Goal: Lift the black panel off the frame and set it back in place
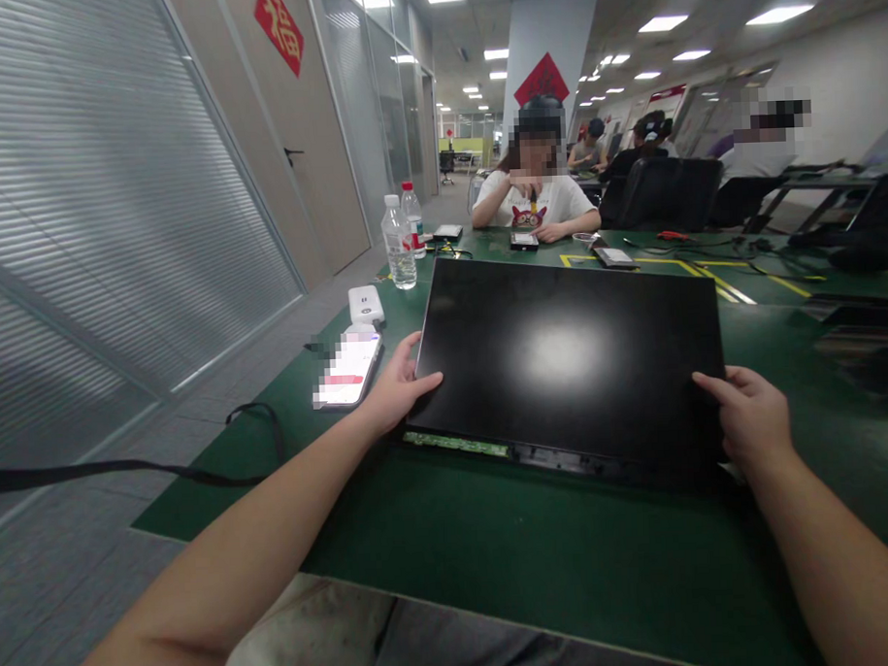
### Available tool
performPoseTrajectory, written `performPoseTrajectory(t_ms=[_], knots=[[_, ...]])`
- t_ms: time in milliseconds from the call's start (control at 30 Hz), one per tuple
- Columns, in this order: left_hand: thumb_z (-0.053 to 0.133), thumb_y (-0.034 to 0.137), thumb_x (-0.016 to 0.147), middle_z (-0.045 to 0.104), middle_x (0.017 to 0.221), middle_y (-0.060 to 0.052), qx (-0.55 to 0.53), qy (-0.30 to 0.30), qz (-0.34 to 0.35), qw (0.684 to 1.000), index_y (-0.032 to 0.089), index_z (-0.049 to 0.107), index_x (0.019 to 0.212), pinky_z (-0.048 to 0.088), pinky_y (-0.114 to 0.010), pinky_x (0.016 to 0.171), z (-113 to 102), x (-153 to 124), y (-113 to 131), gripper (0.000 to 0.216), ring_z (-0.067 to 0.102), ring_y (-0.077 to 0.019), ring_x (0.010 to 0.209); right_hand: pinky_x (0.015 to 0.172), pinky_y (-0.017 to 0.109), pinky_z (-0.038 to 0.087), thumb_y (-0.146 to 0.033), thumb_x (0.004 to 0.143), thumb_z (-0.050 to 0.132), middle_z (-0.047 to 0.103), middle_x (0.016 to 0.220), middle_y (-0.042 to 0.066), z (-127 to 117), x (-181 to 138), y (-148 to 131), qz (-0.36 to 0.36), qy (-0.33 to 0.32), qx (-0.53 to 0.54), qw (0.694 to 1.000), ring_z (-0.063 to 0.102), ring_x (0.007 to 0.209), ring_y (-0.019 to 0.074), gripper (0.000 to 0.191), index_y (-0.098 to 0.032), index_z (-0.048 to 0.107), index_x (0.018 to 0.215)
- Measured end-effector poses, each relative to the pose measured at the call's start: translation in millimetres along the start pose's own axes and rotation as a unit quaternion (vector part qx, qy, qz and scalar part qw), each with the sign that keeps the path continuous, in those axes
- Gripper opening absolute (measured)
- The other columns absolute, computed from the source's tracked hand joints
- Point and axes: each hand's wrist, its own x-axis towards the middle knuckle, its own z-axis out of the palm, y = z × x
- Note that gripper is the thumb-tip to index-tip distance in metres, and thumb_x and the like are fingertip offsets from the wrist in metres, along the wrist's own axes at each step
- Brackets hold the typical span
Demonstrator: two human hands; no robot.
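Observation:
A black LCD screen panel [488, 341] is held up over the green table [451, 537], tilted with its dark face toward me. Along its lower edge a narrow green circuit board [455, 444] shows at the left. My left hand [398, 385] grips the panel's left edge, thumb on the front face. At the right edge my right hand [757, 414] pinches the panel, a finger laid on its front. The fingers behind the panel are partly hidden. A phone [349, 370] with a lit screen lies left of my left hand.
Beyond the phone are a white power bank [365, 305] and two plastic bottles, the nearer a water bottle [399, 247]. Across the table sits a person [534, 199] with small devices before them. Cables [739, 250] lie at the far right. A black strap [128, 468] hangs off the table's left edge.

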Motion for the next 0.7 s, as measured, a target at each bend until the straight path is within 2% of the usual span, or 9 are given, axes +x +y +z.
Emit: performPoseTrajectory(t_ms=[333, 700], knots=[[0.095, 0.026, 0.073, 0.082, 0.121, -0.014, -0.004, -0.005, 0.013, 1.000, 0.021, 0.029, 0.169, 0.061, -0.054, 0.105, -2.9, 0.9, -3.2, 0.117, 0.078, -0.0375, 0.115, 0.054, 0.025, 0.054, -0.038, 0.039, 0.095, 0.072, 0.070, 0.001, -1.0, 0.9, 2.7, -0.007, -0.003, -0.008, 1.000, 0.065, 0.062, 0.0158, 0.045, -0.020, 0.071, 0.073], [0.091, 0.022, 0.074, 0.079, 0.131, -0.016, 0.010, -0.010, 0.023, 1.000, 0.020, 0.036, 0.165, 0.054, -0.060, 0.115, 3.4, -0.8, 0.3, 0.107, 0.072, -0.0399, 0.129, 0.054, 0.024, 0.054, -0.035, 0.042, 0.093, 0.071, 0.070, 0.000, -1.8, 2.0, 3.7, -0.009, -0.003, -0.002, 1.000, 0.065, 0.063, 0.0156, 0.043, -0.020, 0.071, 0.075]])
